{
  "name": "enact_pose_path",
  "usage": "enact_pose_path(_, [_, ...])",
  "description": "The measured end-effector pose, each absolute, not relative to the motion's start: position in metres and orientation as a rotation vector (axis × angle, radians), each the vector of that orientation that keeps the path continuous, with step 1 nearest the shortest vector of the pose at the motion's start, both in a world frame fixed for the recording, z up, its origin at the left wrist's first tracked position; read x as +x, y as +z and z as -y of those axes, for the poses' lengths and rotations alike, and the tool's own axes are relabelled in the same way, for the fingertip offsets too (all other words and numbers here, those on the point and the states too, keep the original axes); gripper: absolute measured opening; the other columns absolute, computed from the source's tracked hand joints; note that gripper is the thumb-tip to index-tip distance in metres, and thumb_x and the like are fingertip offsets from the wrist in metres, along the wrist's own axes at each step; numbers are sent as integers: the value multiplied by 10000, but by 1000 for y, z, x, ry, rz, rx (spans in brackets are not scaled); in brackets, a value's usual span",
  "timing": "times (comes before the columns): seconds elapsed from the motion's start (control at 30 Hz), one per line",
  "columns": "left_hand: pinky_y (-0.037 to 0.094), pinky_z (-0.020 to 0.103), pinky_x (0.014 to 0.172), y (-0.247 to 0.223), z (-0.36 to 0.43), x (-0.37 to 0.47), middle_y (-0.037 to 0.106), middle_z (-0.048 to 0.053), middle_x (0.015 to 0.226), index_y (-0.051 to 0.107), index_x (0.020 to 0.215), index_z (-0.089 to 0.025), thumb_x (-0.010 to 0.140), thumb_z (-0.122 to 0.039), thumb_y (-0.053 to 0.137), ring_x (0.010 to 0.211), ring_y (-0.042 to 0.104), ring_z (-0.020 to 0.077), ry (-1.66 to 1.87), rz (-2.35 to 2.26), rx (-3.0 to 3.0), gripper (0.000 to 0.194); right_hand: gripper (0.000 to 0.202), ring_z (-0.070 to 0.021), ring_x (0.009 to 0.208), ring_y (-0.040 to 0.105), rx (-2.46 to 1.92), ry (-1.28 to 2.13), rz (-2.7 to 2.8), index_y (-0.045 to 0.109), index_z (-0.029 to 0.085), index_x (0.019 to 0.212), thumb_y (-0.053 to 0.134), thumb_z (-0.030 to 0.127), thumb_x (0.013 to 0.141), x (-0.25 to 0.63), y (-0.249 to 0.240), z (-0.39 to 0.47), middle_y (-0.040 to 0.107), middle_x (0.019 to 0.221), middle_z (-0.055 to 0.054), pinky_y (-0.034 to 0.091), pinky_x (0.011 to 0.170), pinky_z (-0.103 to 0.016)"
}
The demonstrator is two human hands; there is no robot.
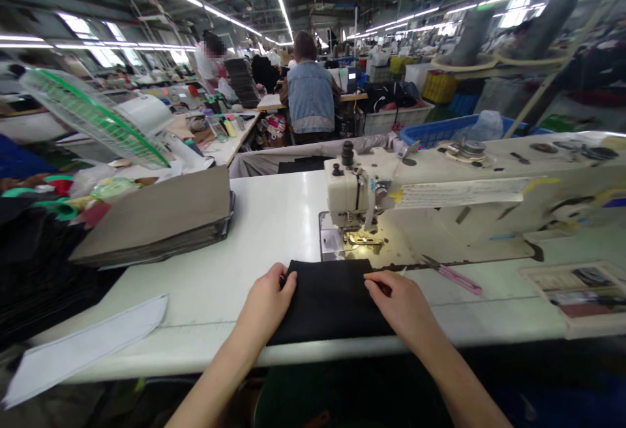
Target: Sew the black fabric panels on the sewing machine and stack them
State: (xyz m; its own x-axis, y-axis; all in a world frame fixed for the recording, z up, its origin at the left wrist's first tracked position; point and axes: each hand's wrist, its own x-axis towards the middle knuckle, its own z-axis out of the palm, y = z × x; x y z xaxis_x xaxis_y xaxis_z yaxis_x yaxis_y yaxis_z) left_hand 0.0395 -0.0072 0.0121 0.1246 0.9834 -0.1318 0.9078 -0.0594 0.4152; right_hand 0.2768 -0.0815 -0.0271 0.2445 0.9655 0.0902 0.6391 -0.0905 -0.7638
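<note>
Black cloth [332,307]: lower centre, flat on the counter [205,297], not under the sewing machine head [343,192].
Left hand [268,294], right hand [401,297]: pinching its upper side edges.
Pink scissors [457,278]: right, unheld.

Readable text: none. Paper strip [460,193], white, one, on the sewing machine [499,154]; rows of small dark marks resembling writing, illegible. Blue marking [372,185], one, small, on the machine's front end; too small to read. Lit screen [352,76], one, in the background; content too small to make out.
</note>
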Motion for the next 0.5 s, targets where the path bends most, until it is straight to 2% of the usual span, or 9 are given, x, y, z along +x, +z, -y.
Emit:
enact_pose_path(0.1, [361,268,635,8,6,39,646,18,699,555,776,-202,935,-217,552,667,602,182,270,-1829,2007,160,249,-239,787,716,-1794,544,1471,765,259,868,537,359,846,279,-33,83,780,885,-44,559,780,-371])
enact_pose_path(0.23, [340,269,625,4,7,37,641,19,706,574,775,-193,929,-200,571,674,591,177,272,-1841,2003,154,270,-240,754,719,-1791,527,1477,765,269,857,527,392,837,281,-35,83,783,870,-42,567,743,-366])
enact_pose_path(0.5, [380,283,658,5,9,40,676,49,769,601,824,-183,929,-199,572,743,642,204,224,-1848,2046,110,235,-235,825,719,-1839,507,1560,743,255,895,529,346,856,280,-35,83,772,916,-41,562,780,-366])
